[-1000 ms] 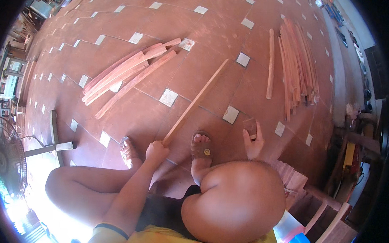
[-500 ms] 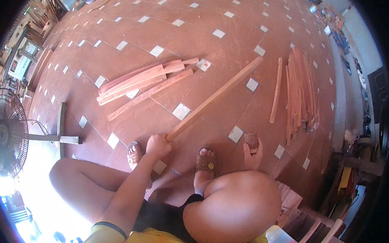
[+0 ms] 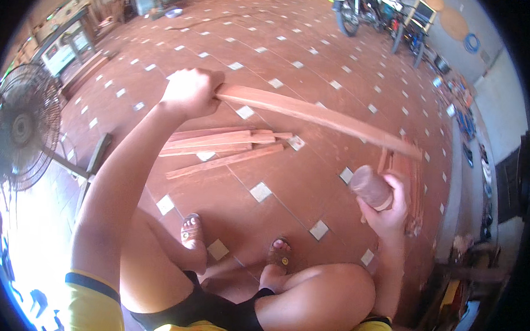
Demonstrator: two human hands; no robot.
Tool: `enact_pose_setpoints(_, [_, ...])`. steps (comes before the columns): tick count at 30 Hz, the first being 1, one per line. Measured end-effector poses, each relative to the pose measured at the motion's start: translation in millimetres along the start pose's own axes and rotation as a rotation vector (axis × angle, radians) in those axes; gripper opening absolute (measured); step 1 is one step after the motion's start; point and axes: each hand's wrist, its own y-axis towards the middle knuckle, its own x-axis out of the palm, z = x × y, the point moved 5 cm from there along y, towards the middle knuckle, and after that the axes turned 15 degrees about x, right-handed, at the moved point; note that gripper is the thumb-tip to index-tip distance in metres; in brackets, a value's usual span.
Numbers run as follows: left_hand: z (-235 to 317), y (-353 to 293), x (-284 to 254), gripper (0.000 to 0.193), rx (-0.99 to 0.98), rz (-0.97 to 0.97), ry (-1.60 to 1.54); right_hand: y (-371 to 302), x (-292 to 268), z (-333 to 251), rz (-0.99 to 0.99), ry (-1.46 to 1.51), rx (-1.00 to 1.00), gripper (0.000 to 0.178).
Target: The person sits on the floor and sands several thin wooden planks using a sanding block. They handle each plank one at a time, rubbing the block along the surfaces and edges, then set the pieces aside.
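Observation:
My left hand (image 3: 193, 93) is raised in front of me, closed around one end of a long wooden strip (image 3: 313, 113). The strip slants down to the right, with its far end over a pile of strips. Lower down on the right, my right hand (image 3: 392, 211) grips a rounded brown block (image 3: 370, 185) that looks wrapped in sandpaper. A gap shows between the block and the strip.
Several loose strips (image 3: 219, 146) lie on the tiled floor ahead of my feet, and another pile (image 3: 415, 176) sits at the right. A standing fan (image 3: 24, 125) is on the left. A motorbike (image 3: 364, 11) stands far back.
My left hand has lifted the strip up and forward from near my feet, turning its far end to the right. My right hand has risen with the block. The view has tilted up.

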Motion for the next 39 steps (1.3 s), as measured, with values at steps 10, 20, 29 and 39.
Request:
enact_pose_setpoints(10, [27,-29,-78,0.018,0.343,0.264,0.255,54,148,-127,-0.695,-0.174,-0.064,0.059])
enact_pose_setpoints(20, [7,-34,-66,0.084,-0.028,0.514,-0.647,26,198,-94,-0.764,0.1,0.151,0.067])
enact_pose_setpoints(29, [19,-35,-12,0.088,-0.166,0.145,-1.27,7,233,-110,-0.889,0.288,0.047,0.067])
enact_pose_setpoints(39, [19,-48,-21,0.061,-0.147,0.125,-1.524,-5,230,-129,-0.901,0.213,-0.077,0.066])
